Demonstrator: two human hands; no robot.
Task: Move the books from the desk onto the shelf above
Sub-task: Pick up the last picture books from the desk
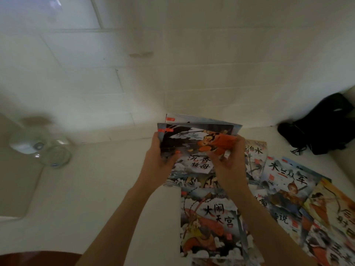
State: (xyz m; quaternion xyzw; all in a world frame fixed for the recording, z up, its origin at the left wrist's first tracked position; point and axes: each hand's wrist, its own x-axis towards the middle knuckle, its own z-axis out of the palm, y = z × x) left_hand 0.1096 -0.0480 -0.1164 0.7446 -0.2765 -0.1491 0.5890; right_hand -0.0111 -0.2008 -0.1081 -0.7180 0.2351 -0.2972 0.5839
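Both my hands hold a small stack of thin picture books [197, 138] lifted off the white desk [115, 179], near the wall. My left hand [159, 160] grips the stack's left edge, thumb on the cover. My right hand [228, 162] grips its right lower corner. Several more picture books lie spread flat on the desk below and to the right: one with a monkey figure [211, 223], one with an armoured figure [284, 191], one with an archer [330, 212]. The shelf is not in view.
A black bag [322, 127] sits in the desk's far right corner against the wall. A clear glass jar [55, 152] stands at the left. A dark red curved edge [38, 258] shows at bottom left.
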